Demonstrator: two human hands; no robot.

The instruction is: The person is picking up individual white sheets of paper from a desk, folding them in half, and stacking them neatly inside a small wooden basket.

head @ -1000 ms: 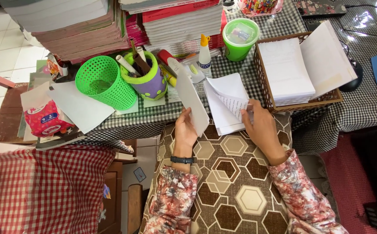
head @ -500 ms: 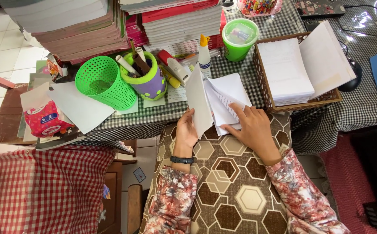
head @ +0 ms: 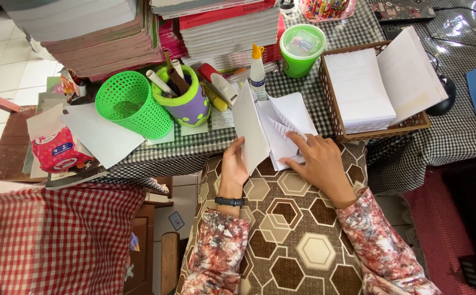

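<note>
A stack of white printed sheets (head: 287, 117) lies at the near edge of the checked table (head: 303, 84), partly over a cushion with brown hexagons (head: 292, 240) on my lap. My left hand (head: 234, 164) holds the upper sheets (head: 249, 128) lifted and tilted up like a cover. My right hand (head: 317, 161) rests on the lower sheets, its fingers spread and a fingertip under a curling page. Both arms wear flowered sleeves; a dark band sits on my left wrist.
A brown wicker tray (head: 333, 112) with white paper stands to the right. A glue bottle (head: 258, 68), green lidded tub (head: 302, 48), purple pen cup (head: 186, 98) and green mesh cup (head: 131, 104) stand behind. Book piles (head: 90, 30) line the back. A red checked cloth (head: 57, 235) lies lower left.
My left hand has swung the lifted sheets rightwards and more upright. My right hand has dropped from the stack's right edge onto the lower pages, pressing them flat.
</note>
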